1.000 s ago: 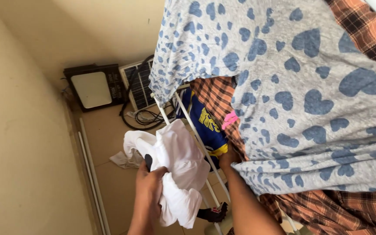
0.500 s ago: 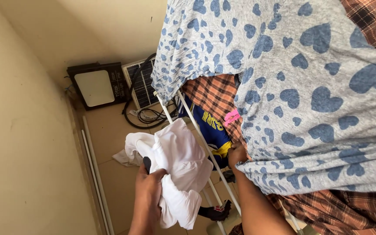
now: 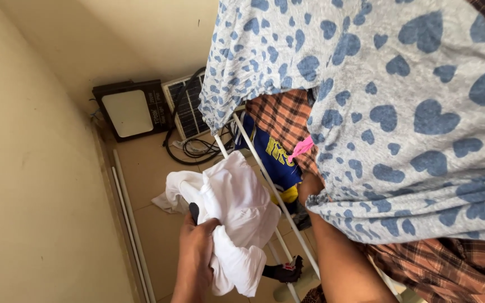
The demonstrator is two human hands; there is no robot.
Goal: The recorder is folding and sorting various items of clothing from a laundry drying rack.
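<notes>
- Your left hand [image 3: 196, 247] is closed around a bunched white garment [image 3: 232, 210], held beside the white drying rack [image 3: 265, 179]
- Your right hand [image 3: 310, 188] reaches under the grey heart-print cloth [image 3: 377, 112] at the rack's near edge; its grip is hidden, so you cannot tell
</notes>
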